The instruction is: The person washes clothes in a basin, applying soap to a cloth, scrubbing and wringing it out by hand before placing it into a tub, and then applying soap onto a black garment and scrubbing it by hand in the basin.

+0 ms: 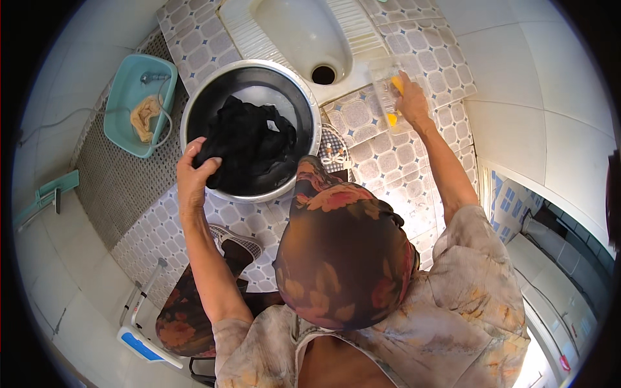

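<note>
A large metal basin [315, 123] with a dark inside stands on the floor in front of me, and a wet-looking black garment [249, 139] is bunched in it. At the basin's left rim, my left hand [196, 169] grips an edge of the garment between thumb and fingers. My right hand [414, 100] is stretched out to the right of the basin, closed on a clear plastic item with yellow parts [392, 119]. That item is blurred and partly covered by the fingers, so its kind is unclear.
A squat toilet [365, 39] lies beyond the basin. To the left, a turquoise tub [110, 97] holds a shower head [147, 77] and a tan cloth [143, 119] on a grey mat [119, 187]. Near the left wall are a squeegee [58, 184] and a blue-and-white tool [145, 346].
</note>
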A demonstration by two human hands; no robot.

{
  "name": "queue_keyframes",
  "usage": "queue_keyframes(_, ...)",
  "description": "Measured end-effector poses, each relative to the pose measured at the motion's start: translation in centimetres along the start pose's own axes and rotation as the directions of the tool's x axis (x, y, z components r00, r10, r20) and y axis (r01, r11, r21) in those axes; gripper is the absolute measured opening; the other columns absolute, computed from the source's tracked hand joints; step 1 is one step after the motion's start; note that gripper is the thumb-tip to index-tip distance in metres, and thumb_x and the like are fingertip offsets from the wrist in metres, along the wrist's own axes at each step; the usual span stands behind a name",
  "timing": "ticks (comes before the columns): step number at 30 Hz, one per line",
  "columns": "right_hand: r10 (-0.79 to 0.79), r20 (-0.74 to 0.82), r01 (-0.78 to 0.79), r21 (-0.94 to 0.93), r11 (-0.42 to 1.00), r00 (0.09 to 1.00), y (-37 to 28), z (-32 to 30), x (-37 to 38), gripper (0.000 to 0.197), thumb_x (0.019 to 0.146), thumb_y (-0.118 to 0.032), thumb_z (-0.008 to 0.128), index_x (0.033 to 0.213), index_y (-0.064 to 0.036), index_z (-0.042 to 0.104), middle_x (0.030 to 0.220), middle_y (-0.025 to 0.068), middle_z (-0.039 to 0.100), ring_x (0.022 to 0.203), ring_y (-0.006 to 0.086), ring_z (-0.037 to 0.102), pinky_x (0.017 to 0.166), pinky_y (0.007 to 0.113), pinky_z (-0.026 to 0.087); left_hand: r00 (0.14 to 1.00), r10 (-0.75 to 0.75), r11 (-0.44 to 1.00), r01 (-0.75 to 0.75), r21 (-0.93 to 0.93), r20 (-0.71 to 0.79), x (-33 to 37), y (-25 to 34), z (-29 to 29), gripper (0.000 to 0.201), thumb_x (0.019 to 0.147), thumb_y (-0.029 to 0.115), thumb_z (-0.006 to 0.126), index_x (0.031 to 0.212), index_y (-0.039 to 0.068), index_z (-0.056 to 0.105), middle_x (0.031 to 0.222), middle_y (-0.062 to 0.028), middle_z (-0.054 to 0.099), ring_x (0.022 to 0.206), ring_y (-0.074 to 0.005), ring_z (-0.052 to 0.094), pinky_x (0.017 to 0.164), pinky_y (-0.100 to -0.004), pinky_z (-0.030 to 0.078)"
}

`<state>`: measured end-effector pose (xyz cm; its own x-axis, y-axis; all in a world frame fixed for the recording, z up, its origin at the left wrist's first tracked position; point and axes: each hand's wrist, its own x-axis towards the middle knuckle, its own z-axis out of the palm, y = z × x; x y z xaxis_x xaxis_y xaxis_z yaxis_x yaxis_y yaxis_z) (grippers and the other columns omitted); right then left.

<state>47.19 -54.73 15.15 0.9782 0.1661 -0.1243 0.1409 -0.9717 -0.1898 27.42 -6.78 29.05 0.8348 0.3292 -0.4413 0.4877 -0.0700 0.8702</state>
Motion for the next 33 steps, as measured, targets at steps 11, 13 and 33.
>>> queue_keyframes(11, -0.264, -0.281, 0.385, 0.633, 0.672, 0.923, -18.2, -5.8, 0.9, 0.050, 0.094, -0.012, 0.050, 0.143, -0.0057, 0.039, 0.126, 0.0212, 0.059, 0.115, 0.0368, 0.058, 0.102, 0.040, 0.042, 0.993, -0.114, 0.329, 0.068, -0.942, 0.032, 0.9, -4.4, 4.3, 0.051, 0.085, 0.019, 0.055, 0.133, 0.001, 0.052, 0.132, -0.0180, 0.058, 0.119, -0.0336, 0.057, 0.105, -0.0474, 0.045)
queue_keyframes(13, -0.496, -0.091, 0.407, 0.707, 0.578, 0.863, -26.6, -6.9, -1.7, 0.049, 0.095, -0.022, 0.054, 0.141, -0.0073, 0.045, 0.136, 0.0180, 0.052, 0.119, 0.0321, 0.054, 0.106, 0.040, 0.038, 0.980, -0.188, 0.225, 0.108, -0.968, 0.066, 0.6, -4.4, 5.0, 0.052, 0.092, 0.031, 0.053, 0.135, 0.002, 0.052, 0.135, -0.0173, 0.056, 0.122, -0.0335, 0.055, 0.106, -0.0474, 0.043)
queue_keyframes(33, -0.754, -0.245, 0.789, 0.091, 0.608, 0.609, -36.0, 7.0, -0.6, 0.038, 0.090, -0.036, 0.060, 0.126, -0.0262, 0.059, 0.131, 0.0068, 0.049, 0.111, 0.0283, 0.051, 0.084, 0.043, 0.045, 0.845, -0.355, 0.792, 0.045, -0.609, -0.399, -1.0, -7.4, 3.4, 0.057, 0.067, -0.014, 0.051, 0.122, -0.008, 0.061, 0.095, -0.0117, 0.068, 0.075, -0.0195, 0.065, 0.075, -0.0262, 0.054)
